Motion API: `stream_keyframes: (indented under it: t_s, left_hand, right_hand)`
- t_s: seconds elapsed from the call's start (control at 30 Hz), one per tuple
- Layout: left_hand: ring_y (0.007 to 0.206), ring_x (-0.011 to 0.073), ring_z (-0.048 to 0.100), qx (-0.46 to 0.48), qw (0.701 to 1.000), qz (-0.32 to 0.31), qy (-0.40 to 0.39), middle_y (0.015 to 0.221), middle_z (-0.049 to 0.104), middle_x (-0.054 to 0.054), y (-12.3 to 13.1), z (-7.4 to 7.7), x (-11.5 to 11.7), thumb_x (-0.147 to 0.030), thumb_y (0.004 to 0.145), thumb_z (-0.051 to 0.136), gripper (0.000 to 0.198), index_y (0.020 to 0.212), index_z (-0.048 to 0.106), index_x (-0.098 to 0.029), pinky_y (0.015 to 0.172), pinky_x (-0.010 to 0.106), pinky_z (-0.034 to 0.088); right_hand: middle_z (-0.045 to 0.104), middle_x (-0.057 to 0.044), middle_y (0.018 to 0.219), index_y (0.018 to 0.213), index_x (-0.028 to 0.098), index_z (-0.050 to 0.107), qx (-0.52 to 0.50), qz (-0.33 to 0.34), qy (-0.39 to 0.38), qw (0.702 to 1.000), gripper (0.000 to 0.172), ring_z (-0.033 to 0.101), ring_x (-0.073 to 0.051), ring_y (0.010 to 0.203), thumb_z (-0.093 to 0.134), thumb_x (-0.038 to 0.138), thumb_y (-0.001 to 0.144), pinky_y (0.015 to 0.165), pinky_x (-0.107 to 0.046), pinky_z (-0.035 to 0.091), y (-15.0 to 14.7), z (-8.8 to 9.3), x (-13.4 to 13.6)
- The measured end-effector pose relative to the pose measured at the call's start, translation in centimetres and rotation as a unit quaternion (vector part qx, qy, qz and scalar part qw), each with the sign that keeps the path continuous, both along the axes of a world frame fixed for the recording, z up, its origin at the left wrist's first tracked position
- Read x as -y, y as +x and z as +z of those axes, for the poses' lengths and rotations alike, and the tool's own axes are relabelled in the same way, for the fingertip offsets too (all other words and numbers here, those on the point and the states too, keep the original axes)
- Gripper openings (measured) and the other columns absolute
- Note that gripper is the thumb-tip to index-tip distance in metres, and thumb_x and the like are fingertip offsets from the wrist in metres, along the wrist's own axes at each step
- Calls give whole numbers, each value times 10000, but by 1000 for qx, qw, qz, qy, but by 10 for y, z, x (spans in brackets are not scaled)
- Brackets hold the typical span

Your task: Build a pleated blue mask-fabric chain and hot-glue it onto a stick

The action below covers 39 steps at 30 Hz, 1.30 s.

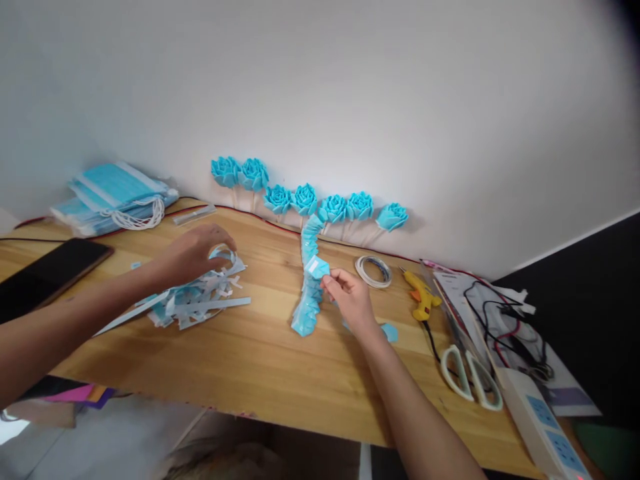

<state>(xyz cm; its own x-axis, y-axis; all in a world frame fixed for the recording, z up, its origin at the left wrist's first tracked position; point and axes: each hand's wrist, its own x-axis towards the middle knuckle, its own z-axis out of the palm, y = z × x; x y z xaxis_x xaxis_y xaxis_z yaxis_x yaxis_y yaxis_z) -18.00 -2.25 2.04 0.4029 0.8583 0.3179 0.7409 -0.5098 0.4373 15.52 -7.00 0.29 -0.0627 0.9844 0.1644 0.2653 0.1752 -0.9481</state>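
My right hand (350, 300) pinches a small folded light-blue petal piece (318, 267) between thumb and fingertips. The piece is over a long overlapping row of similar blue petals (306, 310) on the table. My left hand (203, 250) is at the top of a pile of blue and white cut scraps (200, 293), its fingers curled round a pale strip (223, 253); the thumb is mostly hidden. Several blue mask-fabric flowers (305, 199) on pale stems lean against the wall behind the row. Another blue petal piece (390, 332) lies partly behind my right forearm.
On the left are a stack of blue masks (117, 187) and a black phone (55, 270). To the right lie a white tape roll (373, 272), yellow glue gun (423, 293), white-handled scissors (470, 377), papers with cables (515, 333) and a power strip (543, 420).
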Motion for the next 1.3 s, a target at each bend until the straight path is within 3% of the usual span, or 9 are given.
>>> stream_keyframes:
  t_s: [0.1,0.17,0.27,0.37,0.47,0.6,0.73,0.97,1.3]
  left_hand:
    - [1050,252,611,44,999,0,15,1101,689,82,22,8,4,-419,816,575,321,1033,691,-212,933,369,456]
    - [937,223,642,87,995,4,-50,1092,708,60,46,11,8,-477,834,567,385,1105,684,-229,830,332,494]
    - [910,222,660,140,971,-56,-183,1029,736,59,87,13,15,-516,838,540,441,1120,693,-213,779,310,503]
    - [1006,231,652,223,933,-113,-258,1114,726,61,119,13,16,-523,827,547,433,1087,692,-208,835,311,499]
    - [880,206,650,286,905,-108,-298,931,730,48,137,13,12,-535,829,551,385,929,694,-192,772,300,503]
    - [699,155,604,330,886,-97,-312,720,663,9,144,8,8,-481,792,616,306,770,646,-178,696,278,494]
    - [648,139,578,296,895,-135,-304,672,630,-3,145,-2,8,-449,786,630,280,750,634,-172,637,256,470]
    - [640,138,572,240,918,-142,-282,687,634,0,142,-7,10,-453,816,580,300,769,635,-161,617,252,443]
    - [640,124,548,272,898,-160,-306,688,612,-8,141,-5,11,-444,792,587,289,749,602,-159,631,243,433]
  right_hand:
    - [593,15,635,691,185,629,-3,11,-1,1000,230,472,-101,539,629,388,800,534,-238,387,-1,1,1]
    - [609,10,645,698,186,633,-13,18,-9,1000,230,478,-104,540,636,394,797,532,-237,392,-1,1,2]
    - [628,4,657,710,189,639,-32,25,-19,999,234,487,-108,539,644,408,795,527,-238,398,-2,1,2]
    - [638,-1,666,719,190,642,-44,26,-17,999,235,497,-111,546,652,413,795,534,-239,407,-1,0,1]
    - [636,-2,669,718,188,644,-45,26,-15,999,245,498,-109,551,651,415,808,538,-237,410,1,-1,1]
    - [673,-24,737,814,183,701,-38,36,-29,998,271,550,-128,621,623,442,837,578,-242,441,7,5,2]
    - [683,-30,781,972,189,736,-18,33,-17,999,327,582,-147,700,590,457,855,632,-251,460,10,13,2]
    - [587,14,664,825,180,691,37,48,-21,998,221,510,-119,614,632,392,802,601,-240,408,4,12,5]
    - [525,27,675,779,181,621,-2,104,-51,993,226,469,-109,625,626,402,828,621,-242,386,5,8,5]
